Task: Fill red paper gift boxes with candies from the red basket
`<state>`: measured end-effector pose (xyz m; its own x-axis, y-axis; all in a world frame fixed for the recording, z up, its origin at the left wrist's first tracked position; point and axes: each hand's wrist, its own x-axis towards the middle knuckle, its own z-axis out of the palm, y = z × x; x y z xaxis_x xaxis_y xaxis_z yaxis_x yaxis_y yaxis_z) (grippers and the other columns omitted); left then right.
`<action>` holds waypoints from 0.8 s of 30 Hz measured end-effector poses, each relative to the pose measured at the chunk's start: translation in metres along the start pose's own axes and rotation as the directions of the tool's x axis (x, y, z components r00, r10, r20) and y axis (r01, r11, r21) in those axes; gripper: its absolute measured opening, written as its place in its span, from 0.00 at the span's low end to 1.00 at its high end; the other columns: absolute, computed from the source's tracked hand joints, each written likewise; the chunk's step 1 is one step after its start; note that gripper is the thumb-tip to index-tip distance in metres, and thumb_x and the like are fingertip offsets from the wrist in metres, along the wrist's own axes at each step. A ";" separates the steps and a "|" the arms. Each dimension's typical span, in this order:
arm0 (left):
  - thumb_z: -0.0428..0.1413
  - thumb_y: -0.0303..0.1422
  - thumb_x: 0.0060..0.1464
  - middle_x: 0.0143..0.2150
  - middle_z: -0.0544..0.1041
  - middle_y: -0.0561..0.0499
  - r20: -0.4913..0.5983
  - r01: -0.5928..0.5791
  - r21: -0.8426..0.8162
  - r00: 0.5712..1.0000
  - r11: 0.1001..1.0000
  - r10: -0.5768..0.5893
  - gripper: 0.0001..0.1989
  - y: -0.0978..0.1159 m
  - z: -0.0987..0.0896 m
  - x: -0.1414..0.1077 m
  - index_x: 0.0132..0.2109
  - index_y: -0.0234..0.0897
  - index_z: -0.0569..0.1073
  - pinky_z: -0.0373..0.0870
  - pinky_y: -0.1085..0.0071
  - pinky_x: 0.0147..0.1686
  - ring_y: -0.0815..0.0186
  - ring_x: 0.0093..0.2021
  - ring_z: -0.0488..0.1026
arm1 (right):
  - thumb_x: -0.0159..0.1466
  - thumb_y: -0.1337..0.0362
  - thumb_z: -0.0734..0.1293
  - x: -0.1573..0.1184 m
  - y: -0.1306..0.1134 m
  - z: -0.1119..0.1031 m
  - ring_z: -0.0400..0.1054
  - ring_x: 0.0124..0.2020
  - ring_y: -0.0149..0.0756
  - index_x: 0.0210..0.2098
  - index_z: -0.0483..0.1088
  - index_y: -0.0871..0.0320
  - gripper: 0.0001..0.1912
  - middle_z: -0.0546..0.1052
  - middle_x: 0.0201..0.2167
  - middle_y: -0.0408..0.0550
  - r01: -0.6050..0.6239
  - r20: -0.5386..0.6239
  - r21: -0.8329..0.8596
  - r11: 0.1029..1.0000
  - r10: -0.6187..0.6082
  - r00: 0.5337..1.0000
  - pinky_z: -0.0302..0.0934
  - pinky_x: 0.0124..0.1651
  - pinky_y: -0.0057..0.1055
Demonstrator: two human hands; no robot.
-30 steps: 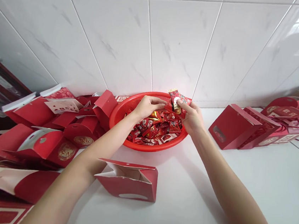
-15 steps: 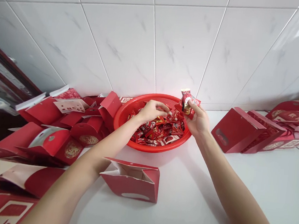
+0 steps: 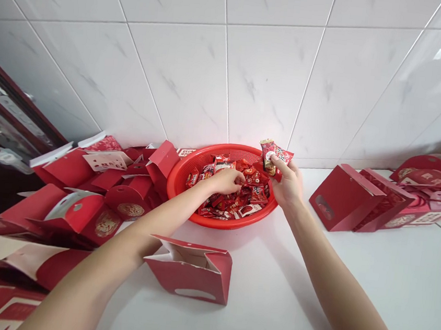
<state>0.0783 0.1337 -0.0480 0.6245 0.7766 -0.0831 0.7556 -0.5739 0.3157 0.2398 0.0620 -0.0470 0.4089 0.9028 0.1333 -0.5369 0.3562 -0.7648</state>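
Note:
A red plastic basket [image 3: 225,225] full of red-wrapped candies [image 3: 227,203] stands against the tiled wall. My left hand [image 3: 226,181] is down in the basket on the candies, fingers curled inward; what lies under its fingertips is hidden. Above the basket's right rim, my right hand [image 3: 288,187] grips a small bunch of wrapped candies [image 3: 277,156] between thumb and fingers. Nearer to me, beside my left forearm, a red gift box [image 3: 196,283] stands upright with its top open and a pale oval window in its front.
Many red paper boxes [image 3: 122,197], several with open flaps, crowd the left side. To the right stand more red boxes [image 3: 345,199] and a red bag with cord handles [image 3: 422,215]. The white tiled wall [image 3: 174,76] rises behind the basket.
My left hand has lowered into the candies, and its fingers have curled in. My right hand still holds its candies near the rim. The whole view has shifted slightly.

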 end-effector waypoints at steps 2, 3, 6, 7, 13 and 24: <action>0.56 0.31 0.56 0.43 0.84 0.48 -0.012 0.016 0.059 1.000 0.998 -0.015 0.12 0.006 0.002 0.002 0.45 0.39 0.81 0.72 0.70 0.44 0.59 0.44 0.80 | 0.46 0.61 0.80 -0.001 0.000 0.002 0.77 0.35 0.39 0.33 0.75 0.56 0.17 0.82 0.32 0.45 0.015 -0.012 0.002 1.000 -0.015 1.000 0.75 0.38 0.35; 0.57 0.33 0.57 0.41 0.84 0.47 -0.019 0.029 0.091 0.999 0.995 -0.027 0.10 0.009 0.003 0.003 0.43 0.39 0.81 0.72 0.68 0.45 0.57 0.44 0.80 | 0.46 0.60 0.80 -0.002 0.001 0.002 0.77 0.35 0.40 0.33 0.75 0.56 0.17 0.82 0.32 0.45 0.024 -0.018 0.001 1.000 -0.024 1.000 0.75 0.38 0.35; 0.60 0.36 0.54 0.40 0.83 0.43 -0.034 0.070 0.169 0.997 0.983 -0.065 0.08 0.019 0.006 0.008 0.38 0.38 0.80 0.72 0.64 0.47 0.52 0.46 0.79 | 0.45 0.59 0.80 -0.003 0.001 0.003 0.78 0.35 0.42 0.32 0.74 0.56 0.18 0.82 0.32 0.45 0.046 -0.012 -0.002 0.999 -0.046 0.999 0.75 0.39 0.38; 0.62 0.35 0.52 0.41 0.83 0.43 -0.037 0.081 0.182 0.996 0.980 -0.076 0.07 0.021 0.006 0.009 0.38 0.38 0.80 0.72 0.63 0.47 0.51 0.47 0.79 | 0.45 0.59 0.80 -0.003 0.002 0.003 0.78 0.36 0.43 0.32 0.74 0.56 0.18 0.82 0.32 0.45 0.052 -0.003 -0.002 0.999 -0.052 0.999 0.75 0.40 0.39; 0.63 0.30 0.46 0.40 0.83 0.43 -0.070 0.102 0.097 0.993 0.990 -0.095 0.04 0.021 0.008 0.012 0.34 0.39 0.79 0.71 0.59 0.49 0.47 0.49 0.78 | 0.46 0.58 0.80 -0.004 0.001 0.002 0.78 0.38 0.43 0.33 0.73 0.55 0.19 0.82 0.33 0.45 0.048 0.030 -0.012 0.999 -0.047 0.998 0.74 0.44 0.39; 0.51 0.32 0.56 0.44 0.84 0.45 -0.229 0.012 -0.561 0.958 0.828 -0.169 0.14 -0.003 -0.024 0.013 0.42 0.35 0.81 0.76 0.68 0.41 0.63 0.42 0.80 | 0.47 0.60 0.79 -0.004 0.006 0.006 0.78 0.36 0.41 0.36 0.73 0.56 0.19 0.82 0.33 0.45 0.082 -0.027 0.034 0.996 -0.081 0.996 0.75 0.43 0.38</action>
<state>0.0790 0.1520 -0.0270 0.4253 0.9012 0.0838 0.5219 -0.3198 0.7908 0.2304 0.0616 -0.0485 0.4706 0.8641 0.1783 -0.5262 0.4371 -0.7294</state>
